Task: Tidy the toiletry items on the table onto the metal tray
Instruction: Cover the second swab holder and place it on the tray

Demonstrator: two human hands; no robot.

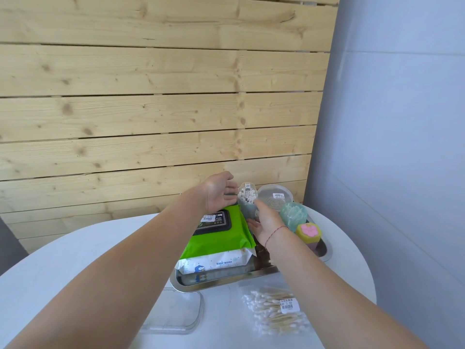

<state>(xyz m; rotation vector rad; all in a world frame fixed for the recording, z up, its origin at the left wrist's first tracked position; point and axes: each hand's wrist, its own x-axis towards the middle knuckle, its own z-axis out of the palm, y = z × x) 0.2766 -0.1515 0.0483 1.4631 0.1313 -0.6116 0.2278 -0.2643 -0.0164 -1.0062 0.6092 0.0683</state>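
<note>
two bare hands meet over a metal tray (226, 282) in the lower middle of the frame, one on each side of a clear jar of cotton swabs (247, 199) that stands upright at the tray's far end. the left hand (220, 193) sits just left of the jar, palm turned toward it, fingers loosely curved and a little apart. their tips are close to the jar's rim, but whether they touch it cannot be told. the right hand (264, 222) is just below and right of the jar, thumb raised beside its wall, fingers almost straight and slightly spread toward its foot. this hand hides the jar's base, so contact there is unclear too. a red string (275, 231) circles the right wrist.

on the tray a green pack of wipes (219, 240) lies on top of a white pack of baby wipes (216, 263), and the left wrist covers the green pack's upper edge. right of the jar stand a round lidded tub (275, 196), a pale green tub (294, 217) whose contents are too blurred to name, and a yellow block with a pink flower (308, 231). the right forearm hides much of the tray floor.

on the white table (75, 260), near the bottom of the frame, lie a bag of cotton swabs (275, 311), partly under the right forearm, and a clear plastic piece (176, 313), faint and partly hidden by the left forearm. wooden planks (151, 96) fill the upper left and a grey wall (402, 122) the right
</note>
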